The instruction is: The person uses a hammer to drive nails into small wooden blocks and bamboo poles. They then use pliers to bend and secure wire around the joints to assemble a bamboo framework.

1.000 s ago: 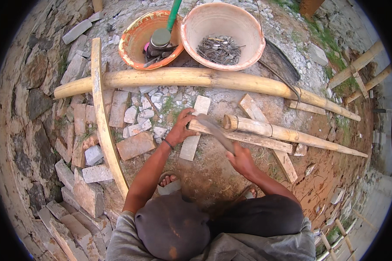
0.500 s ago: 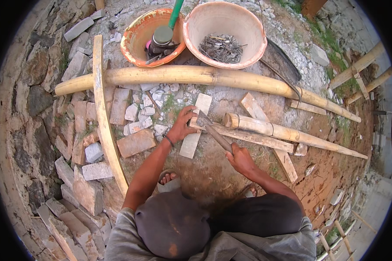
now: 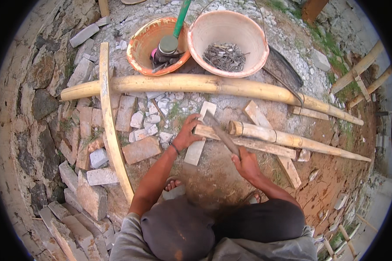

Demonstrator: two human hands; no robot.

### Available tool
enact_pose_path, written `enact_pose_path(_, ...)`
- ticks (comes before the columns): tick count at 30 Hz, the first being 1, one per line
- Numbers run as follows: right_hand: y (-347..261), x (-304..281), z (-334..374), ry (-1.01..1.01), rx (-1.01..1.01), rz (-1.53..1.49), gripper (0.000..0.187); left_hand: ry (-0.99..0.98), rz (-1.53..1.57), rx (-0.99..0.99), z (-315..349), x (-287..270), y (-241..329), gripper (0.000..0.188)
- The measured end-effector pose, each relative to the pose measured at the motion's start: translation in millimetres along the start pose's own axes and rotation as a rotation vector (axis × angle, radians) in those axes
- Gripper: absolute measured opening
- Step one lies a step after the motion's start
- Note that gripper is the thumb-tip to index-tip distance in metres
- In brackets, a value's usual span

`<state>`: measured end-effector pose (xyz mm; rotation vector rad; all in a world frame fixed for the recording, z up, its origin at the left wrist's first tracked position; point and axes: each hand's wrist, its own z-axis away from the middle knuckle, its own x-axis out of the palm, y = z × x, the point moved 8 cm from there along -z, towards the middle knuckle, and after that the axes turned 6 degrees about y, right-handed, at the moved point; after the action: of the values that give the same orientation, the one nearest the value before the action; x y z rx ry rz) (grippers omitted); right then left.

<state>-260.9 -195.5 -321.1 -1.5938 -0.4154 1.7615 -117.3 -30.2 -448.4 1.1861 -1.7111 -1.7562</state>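
My right hand (image 3: pixel 248 165) is closed round the handle of a long wooden-handled tool (image 3: pixel 222 135) with a grey metal end. Motion blurs the tool, and its exact kind cannot be made out. The metal end points up and left, over the end of a wooden board (image 3: pixel 259 147). My left hand (image 3: pixel 186 134) grips that board's left end, thumb and fingers bent about it. Beneath this end lies a short pale plank (image 3: pixel 194 153), set crosswise on the ground. A cut bamboo pole (image 3: pixel 287 139) rests just beyond the board.
Farther off, a thick bamboo pole (image 3: pixel 170 83) spans the ground, crossed by a curved wooden strip (image 3: pixel 109 126). Behind it stand an orange bucket (image 3: pixel 137 54) and a pale bucket (image 3: pixel 231 30) containing nails. Another plank (image 3: pixel 287 169) lies under the board. Bricks (image 3: pixel 141 150) and rubble fill the left side.
The tool's metal end has lifted and shifted slightly off the board's end, while my right hand turned with it. My left hand keeps its place on the board. The whole view has shifted slightly.
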Motion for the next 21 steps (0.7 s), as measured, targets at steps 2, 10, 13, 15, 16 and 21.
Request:
enact_pose_path(2, -16, -31, 10, 0.070, -0.067, -0.168, 0.022, 0.003, 0.011, 0.012, -1, 0, 0, 0.058)
enact_pose_path(10, -4, 5, 20, 0.038, -0.093, 0.018, 0.018, -0.013, 0.029, 0.027, 3, 1, 2, 0.066)
enact_pose_path(13, -3, 11, 2, -0.143, 0.041, 0.142, 0.019, -0.033, -0.007, -0.074, 1, 2, -5, 0.072)
enact_pose_path(15, -33, -23, 10, -0.002, -0.097, -0.019, 0.019, -0.016, -0.012, -0.027, 1, 1, -1, 0.068)
enact_pose_path(16, -49, -46, 11, 0.080, -0.277, -0.063, 0.019, -0.007, -0.003, -0.040, 1, 0, -2, 0.063)
enact_pose_path(21, -48, -47, 24, 0.179, -0.522, -0.497, 0.020, -0.068, 0.016, -0.058, 1, 3, -5, 0.068)
